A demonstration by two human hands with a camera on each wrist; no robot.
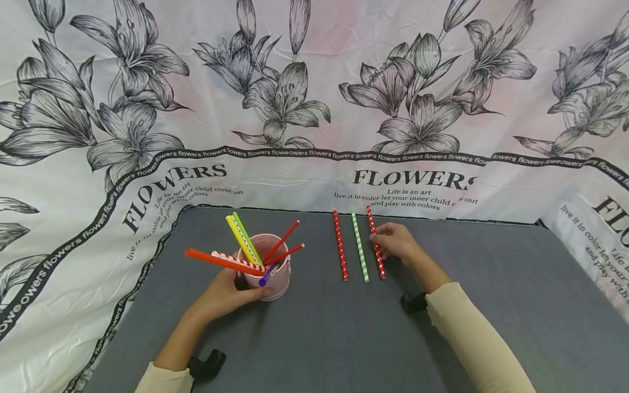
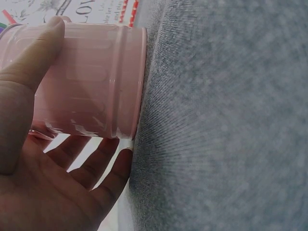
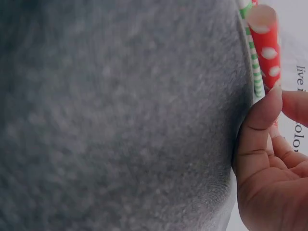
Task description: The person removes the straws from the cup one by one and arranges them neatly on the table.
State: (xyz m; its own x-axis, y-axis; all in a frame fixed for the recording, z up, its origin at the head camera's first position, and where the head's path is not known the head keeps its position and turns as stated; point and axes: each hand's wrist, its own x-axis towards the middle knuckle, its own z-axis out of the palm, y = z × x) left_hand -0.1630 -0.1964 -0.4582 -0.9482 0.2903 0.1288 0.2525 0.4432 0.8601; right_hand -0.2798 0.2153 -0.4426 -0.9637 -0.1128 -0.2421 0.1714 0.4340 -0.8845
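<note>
On the left, a small pink pail [image 1: 281, 284] stands upright, with several straws leaning out over its rim. My left hand [image 1: 223, 300] grips it, the thumb across the near side and the fingers around the far side, as the left wrist view shows. Over to the right, my right hand [image 1: 399, 244] pinches a red straw with white dots [image 1: 371, 221] between thumb and fingers. A green-and-white striped straw [image 1: 360, 248] lies just left of it, and another red dotted straw [image 1: 340, 245] lies further left, all three roughly parallel.
The pail's straws include a wide orange one [image 1: 206, 257], a yellow one [image 1: 238, 232], a bright green one [image 1: 244, 229], thin red ones [image 1: 286, 236] and a purple one [image 1: 264, 280]. A flower-printed cloth [image 1: 314, 180] rises behind the grey table [image 1: 324, 338].
</note>
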